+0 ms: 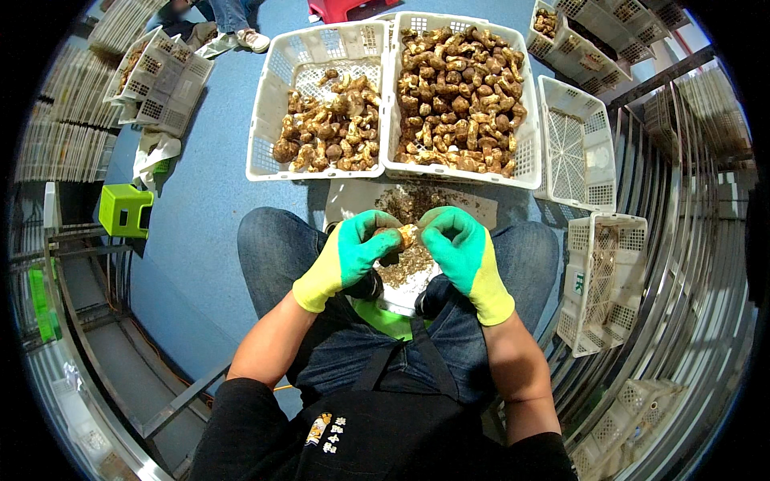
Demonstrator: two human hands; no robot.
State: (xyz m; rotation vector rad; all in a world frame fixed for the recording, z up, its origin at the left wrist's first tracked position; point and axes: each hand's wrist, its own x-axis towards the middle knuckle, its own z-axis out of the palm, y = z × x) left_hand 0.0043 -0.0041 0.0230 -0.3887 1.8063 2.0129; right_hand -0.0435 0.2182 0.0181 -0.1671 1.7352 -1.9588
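Green and yellow gloves cover both my hands. My left hand is closed around a brown mushroom, whose pale stem end points to the right. At that stem end, my right hand has its thumb and fingers pinched together; whatever lies between them is too small to make out. Beneath my hands, dark crumbs are scattered over a white sheet on the floor. Ahead stand two white crates: the left crate is partly filled with mushrooms, while mushrooms heap up in the right crate.
Another white crate stands right of the full one, and one more is beside my right knee. Metal racks line the right side. Leftward are a green stool and stacked crates. Another person's shoes show at top left.
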